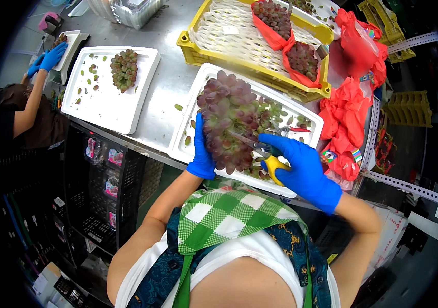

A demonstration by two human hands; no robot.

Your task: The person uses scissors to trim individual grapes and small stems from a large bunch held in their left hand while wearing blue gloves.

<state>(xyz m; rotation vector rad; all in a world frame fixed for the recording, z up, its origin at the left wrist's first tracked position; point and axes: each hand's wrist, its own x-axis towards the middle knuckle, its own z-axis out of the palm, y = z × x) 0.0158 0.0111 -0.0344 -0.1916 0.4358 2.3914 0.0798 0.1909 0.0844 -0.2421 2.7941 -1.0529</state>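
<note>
Head view: scissors right in among the grapes!
Here's the left hand (202, 151), cupped to hold the grape bunch (226, 115) by its left side, fingertips hidden, over the left half of the white tray (177, 145) at the table's (166, 95) front edge; the right hand (303, 164) is curled firmly round the yellow-handled scissors (275, 170), and a red-handled tool (298, 130) lies near the tray's right edge.

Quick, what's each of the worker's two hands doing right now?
Left hand: holding the side of the large grape bunch, fingers partly hidden.
Right hand: closed around the yellow-handled scissors, blades pointing at the bunch.
</note>
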